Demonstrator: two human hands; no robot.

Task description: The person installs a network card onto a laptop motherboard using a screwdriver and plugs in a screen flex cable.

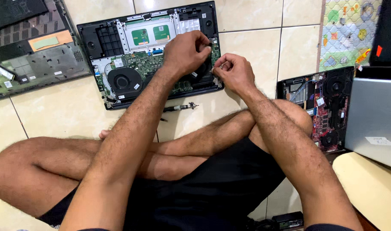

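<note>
An opened laptop base lies on the tiled floor in front of my crossed legs, its green circuit board and round black fan exposed. My left hand rests over the board's right part, fingers curled down onto it near the right edge. My right hand is at the laptop's right front corner, fingers pinched together; what they pinch is too small to tell. A screwdriver lies on the floor just in front of the laptop.
A dark laptop cover lies at the far left. At the right sit a second opened laptop with a red board, a silver laptop lid and a patterned mat. A power adapter lies near my right knee.
</note>
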